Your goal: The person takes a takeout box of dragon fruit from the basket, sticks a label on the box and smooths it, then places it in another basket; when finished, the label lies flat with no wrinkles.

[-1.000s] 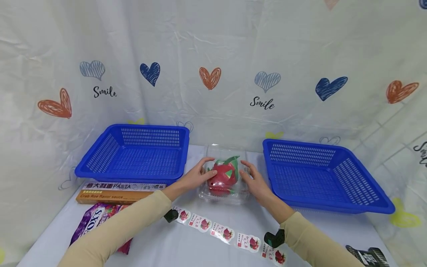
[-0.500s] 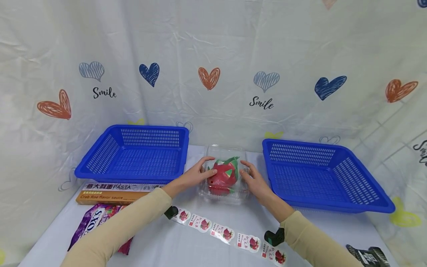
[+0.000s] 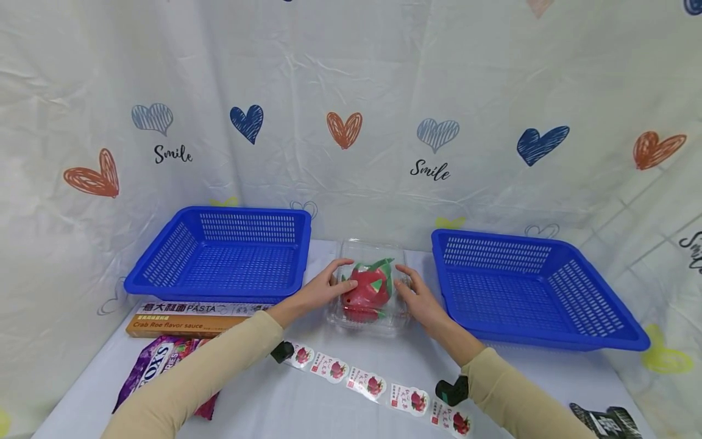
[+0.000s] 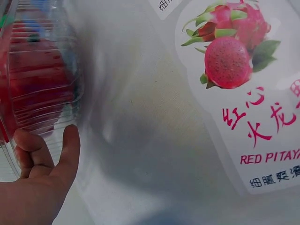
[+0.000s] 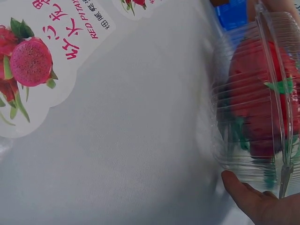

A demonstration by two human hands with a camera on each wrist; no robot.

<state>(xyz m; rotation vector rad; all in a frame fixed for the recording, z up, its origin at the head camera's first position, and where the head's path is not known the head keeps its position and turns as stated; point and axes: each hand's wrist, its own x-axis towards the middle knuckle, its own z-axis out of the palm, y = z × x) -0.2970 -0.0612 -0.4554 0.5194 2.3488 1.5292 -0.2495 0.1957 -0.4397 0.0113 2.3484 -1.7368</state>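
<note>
Near the middle of the table's back edge, the left hand [image 3: 320, 291] and right hand [image 3: 423, 305] flank a clear plastic container [image 3: 384, 324], each with its thumb well parted from loosely bent fingers. The left fingers and thumb lie against the container's left side; the right ones rest at its right side, and neither hand is clasped round it. How firmly they press, I cannot tell. Inside the container sits a red dragon fruit [image 3: 364, 296] with green leaf tips. Beige sleeves run back from both wrists, each with a black device at the cuff. Below the container, a strip of labels [image 3: 365, 383] printed with dragon fruit and "RED PITAYA" slants down toward the front edge. One blue basket [image 3: 247, 292] stands at the table's back left corner, another blue basket [image 3: 537, 299] at the back right. In front of the first lie a pasta box [image 3: 170, 323] and, nearer the left edge, a purple bag [image 3: 145, 369]. Toward the front right corner rests a black packet [image 3: 607, 422].
</note>
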